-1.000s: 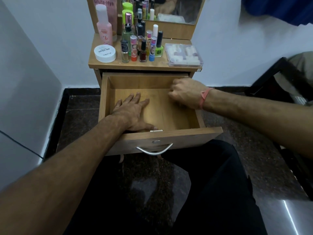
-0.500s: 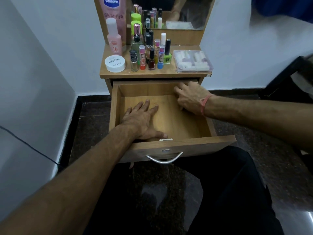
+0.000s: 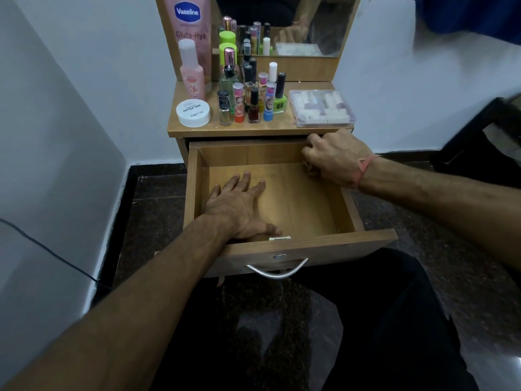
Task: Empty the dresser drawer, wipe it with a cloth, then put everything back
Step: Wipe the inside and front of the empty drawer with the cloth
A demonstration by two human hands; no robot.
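Presumably soft and light, the cloth [image 3: 310, 168] sits bunched at the drawer's [image 3: 282, 246] two o'clock corner under the right hand's [image 3: 337, 158] curled fingers, while the left hand [image 3: 239, 210] lies flat, holding nothing.

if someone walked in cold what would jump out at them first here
The open wooden drawer fills the middle, pulled out from the dresser, with nothing loose showing on its floor. The left hand lies flat on that floor near the front, while the right hand is curled over something small and brownish, probably the cloth, in the back right corner. Above, the dresser top is crowded with nail polish bottles, a tall pink Vaseline bottle and a clear plastic box.
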